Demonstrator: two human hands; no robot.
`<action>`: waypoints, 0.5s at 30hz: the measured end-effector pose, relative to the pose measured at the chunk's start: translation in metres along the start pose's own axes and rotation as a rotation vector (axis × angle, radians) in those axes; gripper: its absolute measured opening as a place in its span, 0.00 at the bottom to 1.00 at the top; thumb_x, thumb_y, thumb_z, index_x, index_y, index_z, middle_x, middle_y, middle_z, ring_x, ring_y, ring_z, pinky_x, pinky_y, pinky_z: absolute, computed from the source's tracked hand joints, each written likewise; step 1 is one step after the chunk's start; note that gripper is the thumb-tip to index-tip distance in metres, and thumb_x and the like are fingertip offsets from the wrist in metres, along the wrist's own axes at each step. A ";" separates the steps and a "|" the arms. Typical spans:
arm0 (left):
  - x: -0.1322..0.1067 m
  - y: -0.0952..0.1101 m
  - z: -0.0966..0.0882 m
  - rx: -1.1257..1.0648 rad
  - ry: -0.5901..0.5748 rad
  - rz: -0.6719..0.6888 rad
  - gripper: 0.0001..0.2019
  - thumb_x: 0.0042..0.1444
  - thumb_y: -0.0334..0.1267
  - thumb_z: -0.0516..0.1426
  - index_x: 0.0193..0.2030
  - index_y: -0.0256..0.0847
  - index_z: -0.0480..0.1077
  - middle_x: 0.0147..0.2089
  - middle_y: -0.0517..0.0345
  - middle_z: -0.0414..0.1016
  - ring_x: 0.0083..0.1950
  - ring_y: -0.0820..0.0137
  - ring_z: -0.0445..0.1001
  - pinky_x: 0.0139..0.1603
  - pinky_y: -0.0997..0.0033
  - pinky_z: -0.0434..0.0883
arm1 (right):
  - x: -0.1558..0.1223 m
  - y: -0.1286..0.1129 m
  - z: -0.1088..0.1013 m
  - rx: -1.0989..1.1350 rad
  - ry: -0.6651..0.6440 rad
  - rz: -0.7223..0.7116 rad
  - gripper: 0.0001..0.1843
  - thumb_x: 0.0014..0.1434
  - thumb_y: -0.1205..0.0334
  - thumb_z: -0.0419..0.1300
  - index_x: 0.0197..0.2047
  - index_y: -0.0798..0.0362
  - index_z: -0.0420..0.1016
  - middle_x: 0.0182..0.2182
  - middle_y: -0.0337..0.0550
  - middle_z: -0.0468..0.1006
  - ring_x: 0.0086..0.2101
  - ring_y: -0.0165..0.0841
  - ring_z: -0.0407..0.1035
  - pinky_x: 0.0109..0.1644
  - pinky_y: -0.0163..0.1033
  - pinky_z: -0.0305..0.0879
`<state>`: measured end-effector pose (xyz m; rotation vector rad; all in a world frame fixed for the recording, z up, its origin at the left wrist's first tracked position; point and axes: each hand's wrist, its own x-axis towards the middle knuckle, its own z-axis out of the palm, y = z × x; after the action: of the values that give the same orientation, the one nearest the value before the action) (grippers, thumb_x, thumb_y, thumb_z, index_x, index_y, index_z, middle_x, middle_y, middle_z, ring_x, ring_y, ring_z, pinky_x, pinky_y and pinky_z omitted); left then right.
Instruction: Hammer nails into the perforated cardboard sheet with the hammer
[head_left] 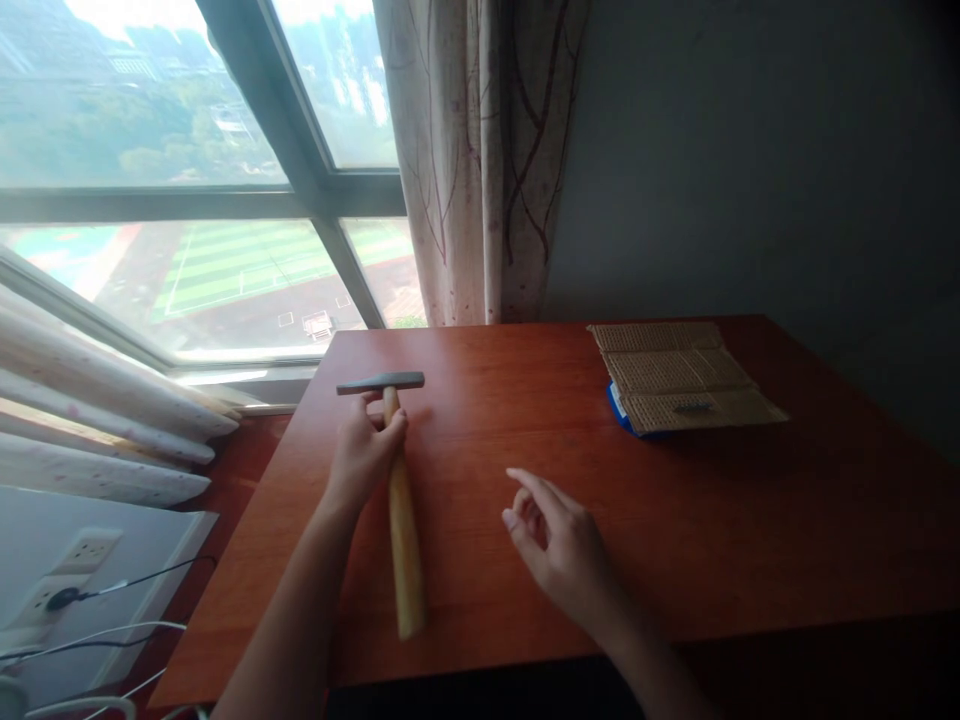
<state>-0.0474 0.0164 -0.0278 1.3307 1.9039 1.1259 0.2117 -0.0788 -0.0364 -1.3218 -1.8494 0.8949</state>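
Observation:
A hammer (402,520) with a pale wooden handle and a grey metal head lies on the reddish wooden table (675,520), head pointing away from me. My left hand (364,450) is wrapped round the handle just below the head. My right hand (555,545) hovers over the table to the right of the hammer, holding nothing, its fingers loosely curled and apart, index finger stretched toward the handle.
A flattened piece of cardboard (682,375) lies at the table's far right over a blue object (618,410). A patterned curtain (480,160) hangs behind the table beside a large window (187,200). A wall socket with a plugged cable (67,590) sits lower left.

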 end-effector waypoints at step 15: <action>0.017 -0.042 -0.063 0.397 0.124 -0.079 0.30 0.49 0.51 0.59 0.56 0.35 0.68 0.48 0.44 0.79 0.49 0.51 0.78 0.50 0.58 0.73 | -0.013 0.062 -0.050 -0.062 0.245 0.242 0.18 0.66 0.52 0.55 0.50 0.53 0.77 0.35 0.45 0.80 0.32 0.35 0.75 0.38 0.39 0.71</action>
<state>-0.1240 0.0051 -0.0324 1.3978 2.3386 0.8349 0.2873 -0.0692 -0.0640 -1.6416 -1.5632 0.7616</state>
